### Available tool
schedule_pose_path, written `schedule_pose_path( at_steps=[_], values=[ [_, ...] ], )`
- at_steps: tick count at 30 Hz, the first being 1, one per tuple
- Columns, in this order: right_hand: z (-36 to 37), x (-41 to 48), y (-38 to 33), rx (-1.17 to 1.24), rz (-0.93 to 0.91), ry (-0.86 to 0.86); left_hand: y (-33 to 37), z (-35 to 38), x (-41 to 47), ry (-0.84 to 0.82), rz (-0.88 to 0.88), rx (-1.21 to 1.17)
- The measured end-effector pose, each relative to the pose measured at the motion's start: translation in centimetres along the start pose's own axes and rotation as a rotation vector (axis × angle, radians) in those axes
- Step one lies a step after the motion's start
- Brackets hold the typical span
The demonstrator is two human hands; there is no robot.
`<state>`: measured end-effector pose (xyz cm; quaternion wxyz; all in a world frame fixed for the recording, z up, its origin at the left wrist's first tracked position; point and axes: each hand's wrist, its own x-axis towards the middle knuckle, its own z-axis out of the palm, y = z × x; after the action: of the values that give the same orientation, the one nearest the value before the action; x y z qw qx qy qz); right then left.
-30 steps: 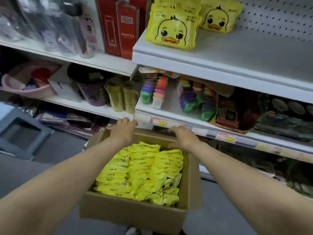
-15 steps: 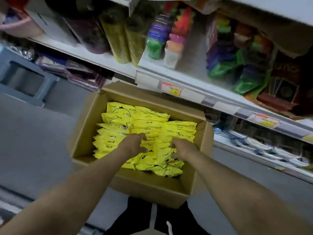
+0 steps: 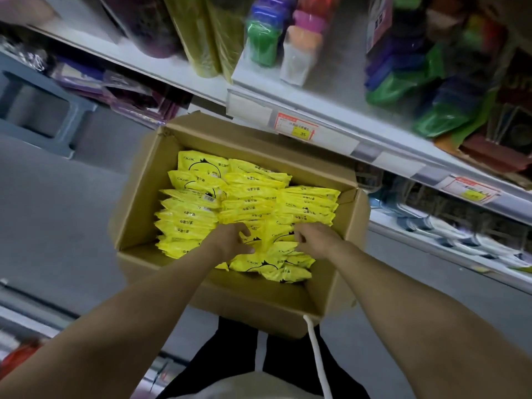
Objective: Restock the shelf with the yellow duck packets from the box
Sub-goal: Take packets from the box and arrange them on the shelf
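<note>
fingers (image 3: 244,231) of the left hand (image 3: 230,241) curled down, thumb pressed against the left edge of a yellow duck packet (image 3: 269,244) near the front of the box. fingers (image 3: 299,237) of the right hand (image 3: 316,240) bent the same way, pinching the right edge of what looks like the same packet. both hands close together but apart, bare forearms reaching in from the bottom corners of the view. gripped packet tilted up a little from the pile, part of a black duck outline visible on its face.

around it, many more yellow duck packets (image 3: 247,197), standing on edge in rough rows and filling most of an open cardboard box (image 3: 135,203). whatever carries the box hidden beneath it.

far corner of the box just below the front edge of a white shelf (image 3: 359,145), beside a red and yellow price tag (image 3: 296,129). on that shelf, blurred green and purple packs (image 3: 403,82) and olive-yellow rolls (image 3: 207,36).

off to the left, a grey plastic step stool (image 3: 37,110) on the grey floor (image 3: 57,220). below the box, black trousers (image 3: 236,358) and a white cord (image 3: 315,349) hanging down.
</note>
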<state>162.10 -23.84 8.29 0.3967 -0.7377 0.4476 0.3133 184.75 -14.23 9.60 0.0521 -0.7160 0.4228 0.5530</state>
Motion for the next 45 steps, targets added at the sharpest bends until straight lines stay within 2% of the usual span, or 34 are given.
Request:
schedule_pose_path(
  at_steps=[5, 12, 18, 26, 33, 40, 45],
  values=[
    [-1.7, -0.8, -0.5, 0.161, -0.044, -0.011, 0.5, -0.4, 0.0, 0.043, 0.034, -0.048],
    [-2.1, -1.7, -1.1, 0.272, 0.039, 0.114, 0.1, -0.2, -0.9, 0.064, 0.050, -0.042],
    [-3.1, -3.5, -1.6, 0.371, 0.061, 0.076, 0.0, 0.7, -1.4, 0.086, 0.075, -0.043],
    [-9.6, -6.3, 2.9, 0.349, 0.067, 0.306, 4.5, 2.2, -0.4, 0.249, 0.249, -0.020],
    [-11.4, -8.2, 7.2, 0.255, 0.120, 0.348, 8.6, 4.6, 1.6, 0.230, 0.315, 0.305],
    [-10.6, -7.4, 8.4, 0.306, 0.086, 0.353, 10.6, 5.4, 3.7, 0.142, 0.259, 0.588],
    [-10.4, -7.2, 8.8, 0.297, 0.073, 0.345, 12.2, 6.9, 4.6, 0.162, 0.165, 0.844]
  ],
)
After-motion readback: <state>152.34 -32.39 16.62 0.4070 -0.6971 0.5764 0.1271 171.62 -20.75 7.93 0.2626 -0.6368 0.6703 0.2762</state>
